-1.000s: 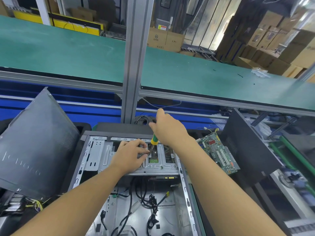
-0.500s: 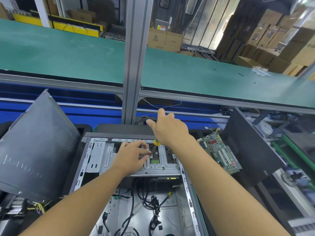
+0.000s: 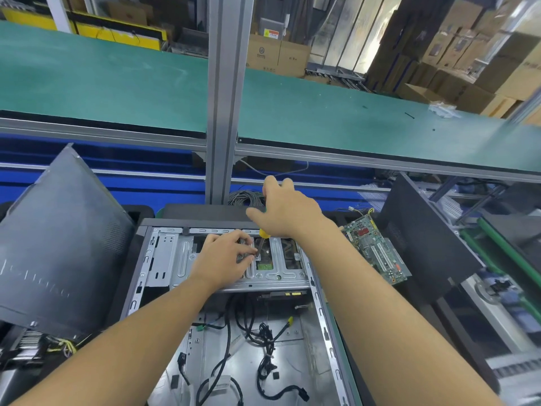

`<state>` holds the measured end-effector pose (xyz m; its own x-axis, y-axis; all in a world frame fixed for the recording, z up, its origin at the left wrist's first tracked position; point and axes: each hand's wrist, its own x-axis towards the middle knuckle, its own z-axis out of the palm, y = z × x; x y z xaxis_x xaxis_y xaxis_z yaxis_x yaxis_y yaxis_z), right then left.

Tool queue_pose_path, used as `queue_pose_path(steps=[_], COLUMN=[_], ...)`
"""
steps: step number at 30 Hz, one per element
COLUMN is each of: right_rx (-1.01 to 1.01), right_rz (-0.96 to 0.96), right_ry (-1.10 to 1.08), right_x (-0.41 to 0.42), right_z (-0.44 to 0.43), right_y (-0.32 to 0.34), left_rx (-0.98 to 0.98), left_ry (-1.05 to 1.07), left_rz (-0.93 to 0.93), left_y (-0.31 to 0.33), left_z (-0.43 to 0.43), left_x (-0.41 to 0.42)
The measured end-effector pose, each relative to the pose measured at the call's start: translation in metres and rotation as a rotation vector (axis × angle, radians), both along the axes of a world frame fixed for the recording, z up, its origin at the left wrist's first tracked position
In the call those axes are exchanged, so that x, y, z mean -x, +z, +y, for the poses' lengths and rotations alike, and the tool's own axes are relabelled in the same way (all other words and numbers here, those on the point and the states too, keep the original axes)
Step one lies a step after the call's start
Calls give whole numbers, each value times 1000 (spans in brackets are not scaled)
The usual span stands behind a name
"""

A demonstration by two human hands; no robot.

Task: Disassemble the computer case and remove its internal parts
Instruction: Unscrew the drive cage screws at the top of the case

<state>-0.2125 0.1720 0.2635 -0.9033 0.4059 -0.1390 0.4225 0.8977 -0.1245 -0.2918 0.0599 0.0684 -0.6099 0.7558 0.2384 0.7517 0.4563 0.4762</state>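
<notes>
You are partway through the strip-down. The computer case (image 3: 318, 303) lies on its side right in front of you, open side up. A grey side panel (image 3: 58, 244) is already off and leans against its left side. A green motherboard (image 3: 376, 250) lies outside the case just to its right, in front of a second dark panel (image 3: 421, 238). The case floor shows bare metal, so the main board looks to be out already.

What is left sits at the far end and on the floor of the case. The metal drive cage (image 3: 181, 259) is still fixed across the far end, and a green board showing through one of its openings suggests a drive is still mounted there. Loose black cables (image 3: 263, 341) trail across the floor, not yet pulled out.

Your right hand (image 3: 288, 210) is curled round the top of the yellow-handled screwdriver (image 3: 261, 243), whose tip stands on a screw in the cage. Your left hand (image 3: 225, 257) rests on the cage, with its bent fingertips (image 3: 244, 253) touching or just beside the shaft near the tip. You may be pinching the shaft or only steadying it; that cannot be told from here.

So, by my judgement, you are working on the cage screws. The drive, the cage and the wiring come next.
</notes>
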Motion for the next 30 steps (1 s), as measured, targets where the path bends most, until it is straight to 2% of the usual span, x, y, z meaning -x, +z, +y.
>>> queue_pose_path(steps=[2,6,9,12,16,17,21,24,30], right_rx=[-108,-142,4,201,284,248,-116,-146,120], right_rz=[30,87,134,90,9,13,45,64,66], right_ry=[-51,-47,-20,2,13,11,-59,-87,-1], right_x=[1,6,8,8,6,6,4,5,7], right_z=[-3,-5,-2,1,2,1,-1,-2,1], right_y=[-3,-7,-9,-5,2,2,-4,-6,-2], left_rx=[-2,-4,-4,-5,1,1,-8,-13,-12], left_ry=[-2,-2,-1,-2,0,1,0,-1,5], left_rz=[-5,-3,-2,1,0,-2,-6,-8,-8], left_y=[1,1,0,1,0,0,0,0,1], left_z=[0,0,0,0,0,0,0,1,0], left_x=[0,0,0,0,1,1,0,-1,-1])
